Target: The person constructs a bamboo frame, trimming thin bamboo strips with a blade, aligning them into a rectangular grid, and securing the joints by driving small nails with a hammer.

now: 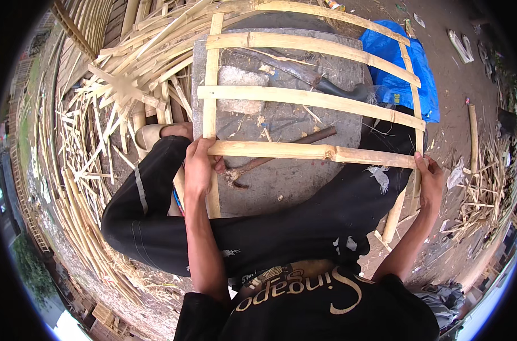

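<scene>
Across my lap and a grey slab (304, 187) lies a ladder-like frame of split bamboo, with several crosswise slats on two side strips. My left hand (199, 170) is closed around the left end of the nearest bamboo slat (269, 150), where it meets the left side strip (210, 68). At the slat's other end, my right hand (431, 179) pinches it against the right side strip (415, 105), thumb on top. A hammer-like tool (289, 146) with a brown handle lies under the frame. Beyond it rest a pale block (241, 85) and a long dark tool (295, 68).
Loose bamboo strips (150, 51) are heaped at the far left, with offcuts (91, 128) scattered nearer. A blue plastic sheet (426, 74) lies at the far right, sandals (461, 45) beyond it. More bamboo scraps (485, 193) pile up at right. My bent legs flank the slab.
</scene>
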The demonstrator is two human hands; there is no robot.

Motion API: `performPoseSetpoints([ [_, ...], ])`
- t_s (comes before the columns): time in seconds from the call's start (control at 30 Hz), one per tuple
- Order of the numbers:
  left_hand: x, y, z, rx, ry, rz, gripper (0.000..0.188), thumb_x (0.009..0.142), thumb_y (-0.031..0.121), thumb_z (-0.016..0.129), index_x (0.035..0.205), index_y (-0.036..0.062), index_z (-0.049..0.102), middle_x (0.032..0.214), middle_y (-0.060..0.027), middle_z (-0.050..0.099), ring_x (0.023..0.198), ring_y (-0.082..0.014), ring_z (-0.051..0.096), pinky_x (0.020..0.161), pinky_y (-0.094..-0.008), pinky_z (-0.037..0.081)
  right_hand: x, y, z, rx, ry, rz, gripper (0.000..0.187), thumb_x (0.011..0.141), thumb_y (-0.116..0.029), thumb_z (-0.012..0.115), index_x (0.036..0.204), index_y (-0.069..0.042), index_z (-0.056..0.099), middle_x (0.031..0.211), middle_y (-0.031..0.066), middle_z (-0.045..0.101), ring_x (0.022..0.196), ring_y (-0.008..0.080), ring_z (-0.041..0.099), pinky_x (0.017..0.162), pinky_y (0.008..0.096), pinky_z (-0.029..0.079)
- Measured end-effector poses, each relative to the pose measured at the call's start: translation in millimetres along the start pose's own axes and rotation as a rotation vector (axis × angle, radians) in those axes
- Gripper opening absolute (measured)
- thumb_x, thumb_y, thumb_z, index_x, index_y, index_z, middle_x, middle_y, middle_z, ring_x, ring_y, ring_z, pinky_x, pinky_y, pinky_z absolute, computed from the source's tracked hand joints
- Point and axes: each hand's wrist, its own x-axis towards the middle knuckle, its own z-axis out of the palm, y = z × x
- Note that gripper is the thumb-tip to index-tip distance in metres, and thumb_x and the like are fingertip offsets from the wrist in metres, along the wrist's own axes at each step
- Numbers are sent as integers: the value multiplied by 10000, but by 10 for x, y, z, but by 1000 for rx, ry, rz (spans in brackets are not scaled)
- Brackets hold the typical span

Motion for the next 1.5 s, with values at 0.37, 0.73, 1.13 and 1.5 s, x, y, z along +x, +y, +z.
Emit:
performPoseSetpoints([
  [0.37, 209, 843, 199, 372, -271, 150, 452, 1034, 379, 614, 1224, -31, 630, 784, -17, 578, 723, -98, 523, 670, -254, 417, 408, 76, 25, 629, -77, 4, 320, 915, -252, 806, 1091, -15, 685, 867, 5, 693, 652, 59, 595, 568, 206, 467],
  [0.73, 167, 534, 311, 1066, 443, 256, 766, 769, 563, 846, 1032, -137, 678, 868, -278, 720, 868, -393, 720, 809, -438, 554, 523, 275, 243, 676, -54, -10, 338, 896, -248, 822, 1101, -27, 670, 964, 99, 723, 802, 160, 701, 721, 277, 574],
  [1.13, 433, 140, 367, 647, 313, 237, 712, 1013, 573, 555, 739, -84, 552, 611, -75, 472, 652, -157, 423, 601, -377, 402, 406, 158, 433, 535, 45, 43, 369, 888, -280, 829, 1066, 13, 692, 936, 55, 704, 808, 107, 630, 744, 261, 506],
  [1.5, 478, 62, 266, 672, 289, 401, 542, 1075, 369, 474, 852, -121, 545, 615, -92, 404, 652, -160, 350, 568, -399, 330, 214, -100, 468, 26, 166, -195, 490, 821, -339, 854, 1134, -2, 684, 921, 60, 645, 829, 159, 589, 748, 309, 487],
])
